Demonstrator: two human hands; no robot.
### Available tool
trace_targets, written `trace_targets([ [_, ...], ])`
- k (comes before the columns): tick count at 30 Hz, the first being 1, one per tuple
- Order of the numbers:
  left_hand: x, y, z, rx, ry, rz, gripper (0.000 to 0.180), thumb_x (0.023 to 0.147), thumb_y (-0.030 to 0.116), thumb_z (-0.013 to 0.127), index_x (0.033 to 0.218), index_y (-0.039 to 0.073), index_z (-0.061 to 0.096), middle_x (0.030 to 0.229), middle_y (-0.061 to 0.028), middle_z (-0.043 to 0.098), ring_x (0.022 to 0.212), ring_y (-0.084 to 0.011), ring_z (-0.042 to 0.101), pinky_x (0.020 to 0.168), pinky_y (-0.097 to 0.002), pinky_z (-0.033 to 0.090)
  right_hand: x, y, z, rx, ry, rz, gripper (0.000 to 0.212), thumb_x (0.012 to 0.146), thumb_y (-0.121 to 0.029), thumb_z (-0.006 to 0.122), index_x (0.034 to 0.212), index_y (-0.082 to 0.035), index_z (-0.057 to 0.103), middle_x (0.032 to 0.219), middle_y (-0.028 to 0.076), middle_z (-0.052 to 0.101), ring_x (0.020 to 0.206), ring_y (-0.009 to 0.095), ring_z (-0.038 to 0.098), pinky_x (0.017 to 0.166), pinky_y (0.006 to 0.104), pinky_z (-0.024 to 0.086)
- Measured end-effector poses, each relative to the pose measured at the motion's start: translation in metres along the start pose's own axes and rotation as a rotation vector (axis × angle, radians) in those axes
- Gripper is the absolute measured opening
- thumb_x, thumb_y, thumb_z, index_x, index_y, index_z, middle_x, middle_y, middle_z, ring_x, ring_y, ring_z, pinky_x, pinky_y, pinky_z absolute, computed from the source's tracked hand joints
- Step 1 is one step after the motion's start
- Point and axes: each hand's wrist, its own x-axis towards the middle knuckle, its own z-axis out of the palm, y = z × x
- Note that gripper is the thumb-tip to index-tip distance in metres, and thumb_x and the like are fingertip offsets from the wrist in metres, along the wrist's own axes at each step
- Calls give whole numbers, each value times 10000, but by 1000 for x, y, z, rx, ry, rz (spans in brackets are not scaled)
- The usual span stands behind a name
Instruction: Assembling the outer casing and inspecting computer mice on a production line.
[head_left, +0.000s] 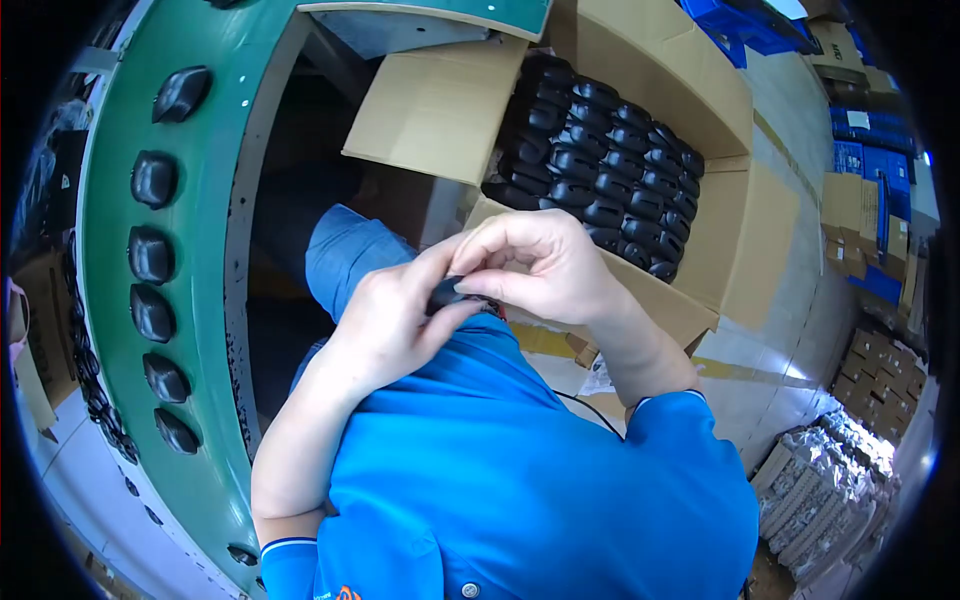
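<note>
Hands met close to the chest, just above a bright blue polo shirt (520, 480). The left hand (385, 325) and the right hand (540, 265) were both closed around one small black moulded plastic shell (447, 293); it sat pinched between the left thumb and the right fingertips, mostly hidden, so what was being done to it could not be told. A knee in blue denim (345, 255) showed just beyond the hands, at eleven o'clock from them.

At one o'clock from the hands stood an open brown corrugated cardboard carton (440, 105), flaps folded outward, packed with tidy rows of the same black shells (610, 165). The rows ran nearly to the rim, and I judged most of the stock was yet to be handled.

At nine o'clock, along the picture's left edge, a green conveyor belt (120, 300) curved past, bearing six black shells in single file (152, 255), spaced apart. Those I took to be finished pieces already set down, a small share against the full carton. So the work looked early: one piece in hand, a few out, a carton waiting.

Farther off, at three to four o'clock, blue crates (865, 150), stacked brown boxes (880, 365) and silvery wrapped bundles (830, 480) stood on the grey floor.
</note>
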Motion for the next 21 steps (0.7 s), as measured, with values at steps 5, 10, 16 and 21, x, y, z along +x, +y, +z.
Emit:
trace_targets([
  [5, -25, -23, 0, -106, -57, -241, 442, 858, 84, 701, 1271, 4, 562, 1008, -146, 704, 875, -210, 712, 751, -288, 563, 18, 31, -66, -332, 129, 47, 153, 879, 12, 625, 1019, 18, 686, 1021, 100, 699, 912, 146, 662, 810, 281, 532],
  [10, -29, -30, 7, -145, -58, -289, 352, 876, 71, 678, 1215, 14, 603, 918, -133, 725, 851, -193, 718, 770, -285, 568, 69, 102, -139, -1100, 6, -38, 321, 786, 20, 575, 1078, -58, 685, 1109, 106, 668, 1048, 266, 599, 895, 382, 491],
  [16, -28, -30, 11, -114, -23, -311, 331, 879, 71, 674, 1197, 10, 609, 941, -138, 729, 866, -197, 718, 798, -294, 567, 93, 135, -133, -1615, -302, -25, 320, 761, -47, 582, 1049, -126, 699, 1109, 64, 648, 1151, 289, 502, 926, 403, 419],
  [21, -37, -42, 15, -148, 51, -322, 333, 873, 128, 698, 1186, 38, 627, 955, -136, 723, 837, -220, 723, 751, -302, 573, 94, 136, -132, -1681, -298, -9, 460, 666, -35, 641, 1115, -134, 668, 1146, 65, 615, 1082, 279, 514, 906, 388, 422],
])
